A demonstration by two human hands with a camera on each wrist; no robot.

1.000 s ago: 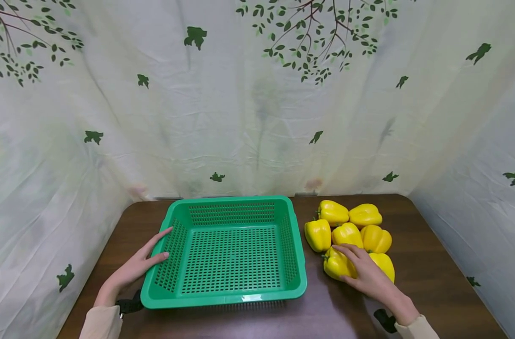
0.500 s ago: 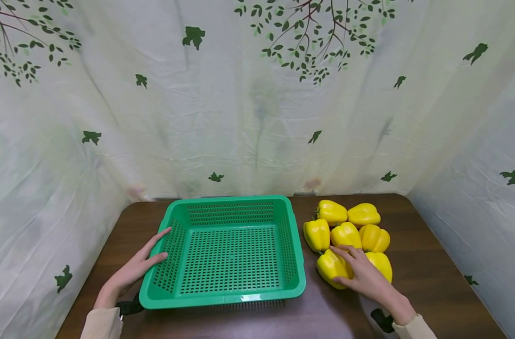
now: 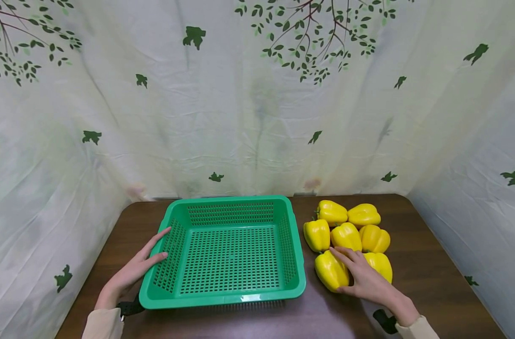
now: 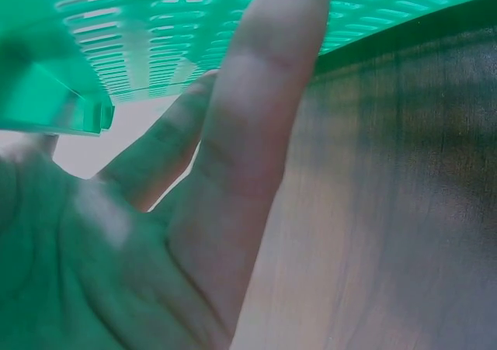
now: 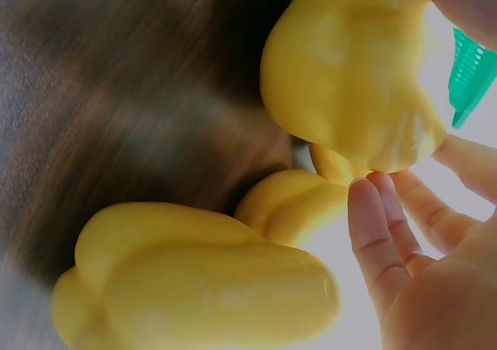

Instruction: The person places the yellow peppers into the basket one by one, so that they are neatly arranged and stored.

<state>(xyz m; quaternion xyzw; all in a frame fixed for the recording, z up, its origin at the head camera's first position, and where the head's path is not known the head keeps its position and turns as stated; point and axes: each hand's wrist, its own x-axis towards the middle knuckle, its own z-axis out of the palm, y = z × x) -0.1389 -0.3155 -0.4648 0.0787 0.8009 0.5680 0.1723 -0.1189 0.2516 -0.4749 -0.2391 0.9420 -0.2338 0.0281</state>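
Note:
My left hand (image 3: 132,273) holds the left rim of an empty green plastic basket (image 3: 298,263), thumb and index finger over the edge. In the left wrist view, straight fingers (image 4: 241,125) lie along the perforated outer wall. At the right, my right hand (image 3: 367,278) grips the nearest yellow bell pepper (image 3: 331,272) between thumb and fingers. The right wrist view shows that bell pepper (image 5: 349,71) at the top, with fingertips at its lower end. Beside the hand, another yellow bell pepper (image 3: 380,264) is partly covered by it.
Several more yellow bell peppers (image 3: 346,236) lie grouped behind the right hand, on the dark wooden table (image 3: 427,263). A pale curtain (image 3: 257,117) with leaf prints stands behind the table and along both sides.
The nearest bell pepper has shifted left and toward the person, turning slightly, and the right thumb has moved with it. The left hand and basket stay put.

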